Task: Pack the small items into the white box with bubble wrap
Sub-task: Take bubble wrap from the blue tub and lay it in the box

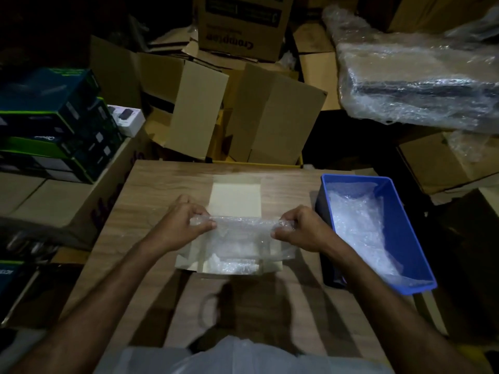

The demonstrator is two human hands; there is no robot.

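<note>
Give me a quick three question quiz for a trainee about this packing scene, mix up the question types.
1. True or false: both hands grip the bubble wrap sheet over the white box.
2. Multiple choice: the blue bin sits on which side of the white box? A) the person's left B) the person's right C) behind it
3. Fill in: the blue bin holds more ______.

Key:
1. True: the left hand and right hand each pinch one end.
2. B
3. bubble wrap
</note>
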